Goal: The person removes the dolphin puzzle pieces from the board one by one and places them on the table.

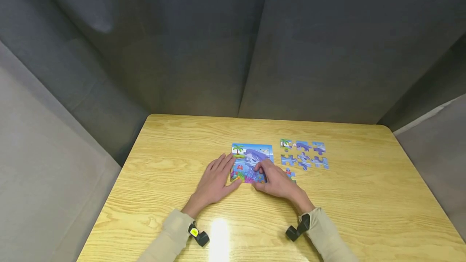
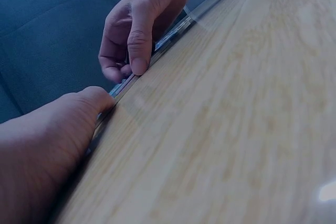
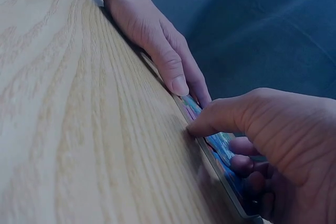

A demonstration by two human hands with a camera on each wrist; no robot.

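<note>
A jigsaw puzzle (image 1: 250, 151) with a dolphin, a palm tree and sea plants lies flat in a thin tray on the table. My left hand (image 1: 215, 179) rests along its left side, fingers extended, its thumb by the front edge. My right hand (image 1: 278, 179) bends over the lower right part, with curled fingers touching the picture. In the right wrist view the right thumb (image 3: 220, 116) touches the front edge, apart from the curled fingers (image 3: 247, 161). Whether a piece is caught under these fingers is hidden.
Several loose puzzle pieces (image 1: 304, 161) lie in rows to the right of the tray. A crab piece (image 1: 290, 174) is partly covered by my right hand. The wooden table (image 1: 174, 144) ends at a dark grey curtain (image 1: 204, 51).
</note>
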